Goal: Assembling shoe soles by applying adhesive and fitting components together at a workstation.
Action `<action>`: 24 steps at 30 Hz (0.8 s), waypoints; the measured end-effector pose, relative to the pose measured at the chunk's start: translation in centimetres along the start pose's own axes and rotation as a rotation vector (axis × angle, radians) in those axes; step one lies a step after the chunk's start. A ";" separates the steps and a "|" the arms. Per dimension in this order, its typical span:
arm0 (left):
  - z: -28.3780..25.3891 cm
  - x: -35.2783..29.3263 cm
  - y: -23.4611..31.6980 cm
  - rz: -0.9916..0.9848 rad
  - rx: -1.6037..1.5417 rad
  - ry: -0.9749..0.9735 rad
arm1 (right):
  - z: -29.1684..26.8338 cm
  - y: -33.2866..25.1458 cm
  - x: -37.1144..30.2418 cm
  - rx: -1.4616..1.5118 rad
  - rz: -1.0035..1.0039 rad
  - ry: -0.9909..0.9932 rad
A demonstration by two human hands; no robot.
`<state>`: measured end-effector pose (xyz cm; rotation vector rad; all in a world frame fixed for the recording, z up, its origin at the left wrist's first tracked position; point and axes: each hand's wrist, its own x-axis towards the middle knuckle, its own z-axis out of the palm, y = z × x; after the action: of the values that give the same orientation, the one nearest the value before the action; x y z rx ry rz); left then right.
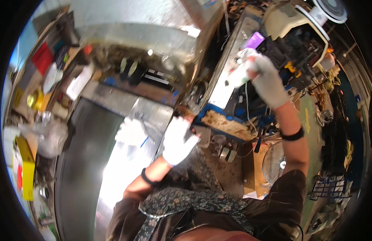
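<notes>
My left hand [178, 141], in a white glove with bare fingertips, hovers beside the edge of the metal table [153, 110]. Its thumb and fingers are apart, and nothing shows between them. Farther out and to the right, my right hand [269, 82], gloved the same way, reaches over a long pale surface [221, 94]. Its fingers are bent around a crumpled whitish thing [240, 74], blurred and too unclear to name. A purple box [255, 40] lies just beyond that hand. A white glove or cloth [131, 130] rests on the metal table left of my left hand.
A blue-edged tray [228, 122] with brown residue stands between my arms. A fan [274, 162] and cardboard box [252, 168] are at lower right. Dark machinery [304, 50] fills the far right. A yellow box [24, 168] and plastic bag [51, 136] sit at left.
</notes>
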<state>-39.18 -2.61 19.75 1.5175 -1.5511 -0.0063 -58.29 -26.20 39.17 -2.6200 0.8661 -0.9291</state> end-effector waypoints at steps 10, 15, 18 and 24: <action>-4.5 -4.9 -1.6 -0.170 0.106 0.184 | 15.5 -13.9 -12.0 0.403 -0.129 -0.294; -13.4 -6.9 -1.6 -0.467 -0.615 0.427 | 14.3 -16.2 -13.0 0.310 -0.125 -0.140; -20.6 -7.4 -0.4 -0.426 -0.579 0.463 | 15.6 -12.6 -17.1 0.412 0.059 -0.210; -15.9 -17.2 -8.5 -0.762 -0.430 0.374 | 20.2 -11.9 -22.5 0.470 0.240 -0.285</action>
<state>-26.58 17.94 13.66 1.5530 -0.5678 -0.4373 -54.06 -2.86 16.99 -2.1222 0.7567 -0.5889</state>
